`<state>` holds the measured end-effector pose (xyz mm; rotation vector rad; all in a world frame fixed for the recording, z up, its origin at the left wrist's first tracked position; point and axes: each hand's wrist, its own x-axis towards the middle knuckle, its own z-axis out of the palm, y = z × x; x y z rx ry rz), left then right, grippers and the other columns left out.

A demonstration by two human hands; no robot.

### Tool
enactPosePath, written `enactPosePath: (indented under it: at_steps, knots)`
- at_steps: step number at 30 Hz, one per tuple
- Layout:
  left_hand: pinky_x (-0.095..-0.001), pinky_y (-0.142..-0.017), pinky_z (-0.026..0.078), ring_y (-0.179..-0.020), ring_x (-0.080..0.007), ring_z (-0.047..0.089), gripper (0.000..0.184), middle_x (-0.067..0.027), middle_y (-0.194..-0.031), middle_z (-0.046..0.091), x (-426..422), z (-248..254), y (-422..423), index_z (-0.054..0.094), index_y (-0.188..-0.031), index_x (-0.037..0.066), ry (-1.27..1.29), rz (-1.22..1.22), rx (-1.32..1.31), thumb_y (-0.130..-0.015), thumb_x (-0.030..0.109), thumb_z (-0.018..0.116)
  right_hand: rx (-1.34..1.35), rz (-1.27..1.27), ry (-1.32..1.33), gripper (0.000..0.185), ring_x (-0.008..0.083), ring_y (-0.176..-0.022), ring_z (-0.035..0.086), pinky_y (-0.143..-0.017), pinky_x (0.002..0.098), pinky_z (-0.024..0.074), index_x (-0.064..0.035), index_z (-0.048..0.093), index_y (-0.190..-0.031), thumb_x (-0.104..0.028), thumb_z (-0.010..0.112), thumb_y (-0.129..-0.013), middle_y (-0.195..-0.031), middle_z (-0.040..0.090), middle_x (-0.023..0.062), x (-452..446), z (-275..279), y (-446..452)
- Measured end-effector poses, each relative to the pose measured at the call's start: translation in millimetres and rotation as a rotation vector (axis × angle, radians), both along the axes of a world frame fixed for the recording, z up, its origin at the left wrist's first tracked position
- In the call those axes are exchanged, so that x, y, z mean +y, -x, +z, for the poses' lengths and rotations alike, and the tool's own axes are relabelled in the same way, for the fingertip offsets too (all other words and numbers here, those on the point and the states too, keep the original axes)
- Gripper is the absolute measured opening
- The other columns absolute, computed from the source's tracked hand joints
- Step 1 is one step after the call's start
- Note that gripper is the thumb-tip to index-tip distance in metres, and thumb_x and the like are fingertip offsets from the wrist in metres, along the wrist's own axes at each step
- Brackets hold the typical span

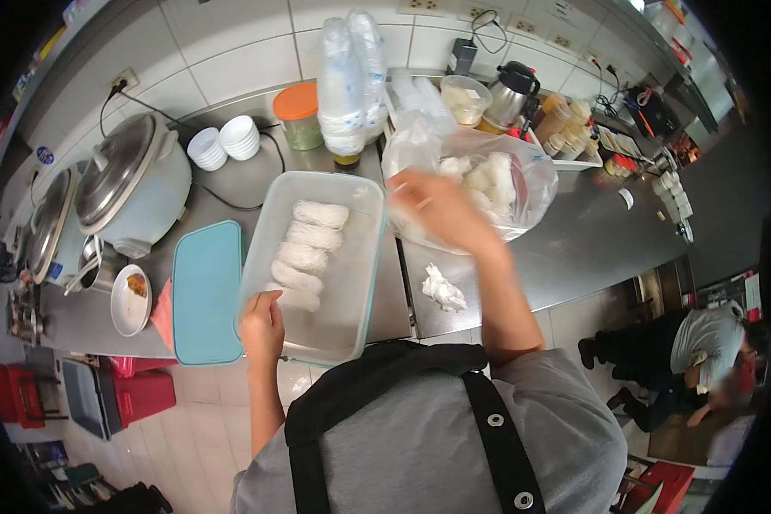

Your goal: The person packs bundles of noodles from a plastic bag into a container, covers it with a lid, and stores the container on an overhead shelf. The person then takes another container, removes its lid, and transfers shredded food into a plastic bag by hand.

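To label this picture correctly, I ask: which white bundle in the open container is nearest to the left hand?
The lowest bundle of the row in the picture; it lies beside the left hand, while the other bundles lie farther up.

On my feed I see two lidded cookers at left, stacked white bowls nearby, an orange-lidded jar, and, farther right, a steel jug near bottles.

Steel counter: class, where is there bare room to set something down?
The widest bare patch of counter lies between the plastic bag, the bottles and the front edge. The container has bare floor beside its white bundles. Rice cookers, bowl and blue lid crowd the left side.
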<state>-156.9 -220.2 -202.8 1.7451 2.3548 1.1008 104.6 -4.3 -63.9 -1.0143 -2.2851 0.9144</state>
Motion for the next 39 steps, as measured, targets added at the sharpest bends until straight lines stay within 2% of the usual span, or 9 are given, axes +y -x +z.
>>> enactPosePath:
  at_steps: [1,4,6,11,14,20,26,32,39]
  knots:
    - [-0.0436,-0.076,0.051,-0.087,-0.0355,0.064,0.016,-0.0136,-0.091,0.067,-1,1,-1,0.069,-0.097,0.005,0.001,0.001,0.009,-0.086,-0.002,0.059,-0.029,-0.173,-0.302,0.024,0.0282,-0.091,0.069,-0.079,0.0383,0.0529,-0.0026,0.068,-0.11,-0.018,0.061,-0.093,-0.095,0.071,0.0175,25,-3,-25]
    - [-0.0437,-0.08,0.05,-0.093,-0.0345,0.063,0.021,-0.0133,-0.099,0.067,-1,-6,7,0.068,-0.103,0.006,0.108,-0.019,0.003,-0.084,-0.002,0.061,-0.169,-0.461,-0.471,0.02,0.0332,-0.087,0.069,-0.078,0.0421,0.0511,-0.0023,0.069,-0.102,-0.015,0.062,-0.088,-0.087,0.07,0.017,97,-40,-96]
    - [-0.044,-0.085,0.05,-0.1,-0.0335,0.062,0.027,-0.0125,-0.108,0.066,-4,-5,16,0.068,-0.108,0.008,0.229,-0.064,0.061,-0.084,-0.001,0.062,-0.455,-0.345,-0.161,0.029,0.0376,-0.104,0.064,-0.089,0.0438,0.0497,-0.0027,0.067,-0.11,-0.018,0.065,-0.086,-0.105,0.068,0.0245,116,-60,-121]
    - [-0.0454,-0.096,0.047,-0.116,-0.0321,0.056,0.039,-0.0094,-0.133,0.056,23,-7,28,0.064,-0.12,0.013,0.337,-0.39,0.307,-0.083,0.005,0.064,-0.57,-0.169,-0.016,0.049,0.0358,-0.115,0.058,-0.1,0.0403,0.0443,-0.0091,0.059,-0.125,-0.014,0.072,-0.079,-0.124,0.059,0.0222,113,-106,-128]
    - [-0.0446,-0.095,0.048,-0.113,-0.0322,0.057,0.04,-0.0087,-0.132,0.056,46,-28,44,0.064,-0.122,0.015,0.295,-0.477,0.487,-0.083,0.008,0.063,-0.601,-0.182,0.024,0.051,0.0367,-0.117,0.057,-0.102,0.0405,0.0434,-0.0093,0.058,-0.127,-0.012,0.072,-0.078,-0.125,0.058,0.0228,109,-108,-127]
    - [-0.0423,-0.092,0.048,-0.107,-0.0286,0.059,0.036,-0.0052,-0.113,0.064,91,-28,60,0.069,-0.109,0.014,0.605,-0.593,0.506,-0.074,0.01,0.074,-0.515,-0.262,-0.064,0.049,0.0393,-0.11,0.06,-0.093,0.0446,0.0481,-0.0119,0.058,-0.122,-0.003,0.07,-0.076,-0.12,0.058,0.0211,109,-126,-130]
    - [-0.0402,-0.088,0.047,-0.105,-0.0249,0.059,0.026,-0.0056,-0.099,0.064,114,-42,78,0.071,-0.094,0.013,0.55,-0.755,0.446,-0.069,0.016,0.078,-0.545,-0.32,-0.101,0.047,0.0414,-0.106,0.062,-0.092,0.0461,0.0488,-0.015,0.057,-0.123,0.002,0.063,-0.079,-0.117,0.06,0.0208,109,-147,-125]
    - [-0.0423,-0.084,0.048,-0.1,-0.0302,0.06,0.019,-0.0082,-0.096,0.063,119,-67,84,0.07,-0.092,0.01,0.61,-0.736,0.303,-0.074,0.012,0.075,-0.487,-0.308,-0.103,0.044,0.0396,-0.106,0.062,-0.091,0.0457,0.0488,-0.0145,0.058,-0.12,-0.004,0.069,-0.079,-0.114,0.063,0.0192,111,-145,-131]
    - [-0.044,-0.076,0.051,-0.091,-0.0342,0.063,0.025,-0.0135,-0.093,0.061,92,-23,45,0.06,-0.091,0.004,0.495,-0.546,0.375,-0.076,0.015,0.077,-0.532,-0.358,-0.107,0.045,0.0421,-0.109,0.06,-0.093,0.0482,0.0476,-0.014,0.058,-0.119,-0.012,0.076,-0.078,-0.116,0.063,0.0196,108,-138,-121]
